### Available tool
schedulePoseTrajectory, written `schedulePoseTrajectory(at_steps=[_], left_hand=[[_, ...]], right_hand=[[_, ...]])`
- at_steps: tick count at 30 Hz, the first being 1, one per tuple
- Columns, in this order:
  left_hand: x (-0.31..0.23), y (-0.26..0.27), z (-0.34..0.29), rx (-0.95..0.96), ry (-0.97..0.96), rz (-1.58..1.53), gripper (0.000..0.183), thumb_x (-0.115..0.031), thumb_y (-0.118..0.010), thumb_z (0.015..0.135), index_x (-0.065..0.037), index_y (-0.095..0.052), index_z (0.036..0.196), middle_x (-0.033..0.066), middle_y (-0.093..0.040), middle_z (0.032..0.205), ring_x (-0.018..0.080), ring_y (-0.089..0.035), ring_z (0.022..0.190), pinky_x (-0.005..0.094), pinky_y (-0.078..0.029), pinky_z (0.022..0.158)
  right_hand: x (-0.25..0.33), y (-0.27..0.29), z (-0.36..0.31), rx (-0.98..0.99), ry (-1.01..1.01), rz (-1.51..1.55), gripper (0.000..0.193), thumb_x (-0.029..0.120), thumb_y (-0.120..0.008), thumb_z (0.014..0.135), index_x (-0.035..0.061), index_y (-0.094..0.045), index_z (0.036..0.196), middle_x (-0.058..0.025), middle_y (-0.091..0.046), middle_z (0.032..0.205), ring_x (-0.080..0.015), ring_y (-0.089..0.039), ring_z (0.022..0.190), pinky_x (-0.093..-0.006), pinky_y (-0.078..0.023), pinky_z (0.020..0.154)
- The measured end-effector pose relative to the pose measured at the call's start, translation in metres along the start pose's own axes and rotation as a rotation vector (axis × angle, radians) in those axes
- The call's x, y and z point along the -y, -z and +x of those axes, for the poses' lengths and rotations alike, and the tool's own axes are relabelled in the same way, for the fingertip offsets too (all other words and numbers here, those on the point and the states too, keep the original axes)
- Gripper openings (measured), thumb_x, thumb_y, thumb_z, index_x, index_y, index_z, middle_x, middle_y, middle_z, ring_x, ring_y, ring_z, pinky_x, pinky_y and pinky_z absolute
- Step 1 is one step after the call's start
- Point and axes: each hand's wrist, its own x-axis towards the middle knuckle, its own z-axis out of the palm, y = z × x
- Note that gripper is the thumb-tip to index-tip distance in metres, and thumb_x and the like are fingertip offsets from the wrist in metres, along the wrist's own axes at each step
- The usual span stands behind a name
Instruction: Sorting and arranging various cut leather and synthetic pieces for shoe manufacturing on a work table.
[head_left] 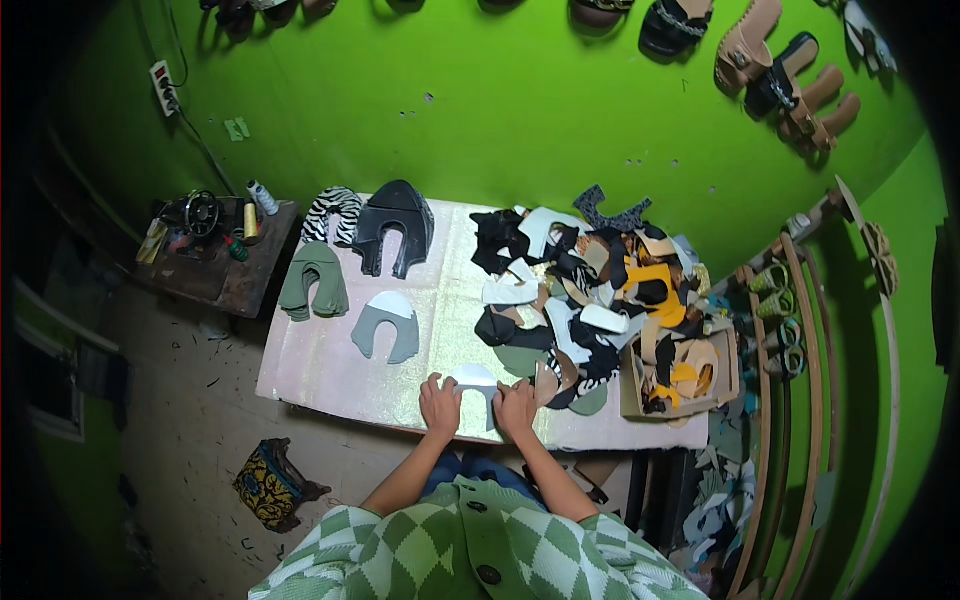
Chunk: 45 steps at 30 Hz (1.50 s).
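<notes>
Near the table's front edge lies a horseshoe-shaped shoe upper piece (475,384), grey with a white curved top. My left hand (440,406) grips its left side with bent fingers. On the opposite side my right hand (516,408) holds the other leg, which hangs down grey between the hands. Just beyond, to the left, is a matching grey-and-white upper piece (386,328). Behind that are stacks of similar horseshoe shapes: olive green uppers (313,280), zebra-striped uppers (331,214) and black uppers (394,222). My palms are hidden from above.
Mixed cut pieces (560,300) heap up right of my hands, beside a cardboard box (680,407) of scraps. A sewing machine (200,215) stands on a dark table at left. Sandals (748,45) hang on the green wall. A wooden rack (805,400) rises at right.
</notes>
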Motion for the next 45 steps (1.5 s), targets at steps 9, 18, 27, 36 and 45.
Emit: schedulePoseTrajectory(at_steps=[9,18,27,36,45], left_hand=[[0.007,-0.013,0.011,-0.011,0.301,-0.164,0.027,-0.015,-0.073,0.07,-0.007,-0.059,0.092,0.0117,-0.061,0.087,0.03,-0.057,0.086,0.0381,-0.045,0.076],[0.053,0.005,0.038,0.127,0.305,-0.654,0.021,-0.023,-0.068,0.078,-0.007,-0.062,0.091,0.01,-0.065,0.078,0.023,-0.064,0.073,0.0329,-0.048,0.066],[0.153,0.06,0.156,0.134,0.217,-0.71,0.023,-0.022,-0.068,0.079,-0.003,-0.066,0.091,0.0095,-0.067,0.079,0.0165,-0.064,0.072,0.0283,-0.048,0.065],[0.191,0.06,0.221,0.193,0.063,-0.515,0.021,-0.021,-0.07,0.075,-0.004,-0.065,0.086,0.0104,-0.067,0.076,0.0223,-0.064,0.068,0.0314,-0.048,0.062],[0.185,0.086,0.223,0.307,-0.004,-0.379,0.02,-0.015,-0.069,0.076,-0.005,-0.062,0.092,0.0113,-0.065,0.091,0.0235,-0.064,0.073,0.0318,-0.05,0.064]], right_hand=[[0.004,-0.028,0.026,0.117,-0.244,0.169,0.03,0.017,-0.074,0.07,0.0012,-0.059,0.09,-0.0175,-0.062,0.084,-0.034,-0.062,0.081,-0.0413,-0.048,0.071],[-0.011,-0.029,0.058,0.368,-0.316,0.841,0.025,0.024,-0.073,0.076,0.0009,-0.068,0.084,-0.0014,-0.063,0.066,-0.0089,-0.056,0.056,-0.0234,-0.044,0.051],[0.113,-0.044,0.12,0.348,-0.393,1.129,0.015,0.017,-0.065,0.082,0.0025,-0.066,0.086,-0.0004,-0.061,0.069,-0.0062,-0.054,0.057,-0.0215,-0.044,0.049],[0.176,-0.093,0.141,-0.087,-0.511,0.796,0.012,0.012,-0.067,0.077,-0.0001,-0.068,0.08,-0.0057,-0.064,0.067,-0.0098,-0.057,0.06,-0.0248,-0.048,0.06],[0.21,-0.072,0.141,-0.193,-0.497,0.522,0.011,0.009,-0.067,0.076,0.001,-0.063,0.083,-0.011,-0.064,0.078,-0.0198,-0.06,0.072,-0.0304,-0.047,0.066]])
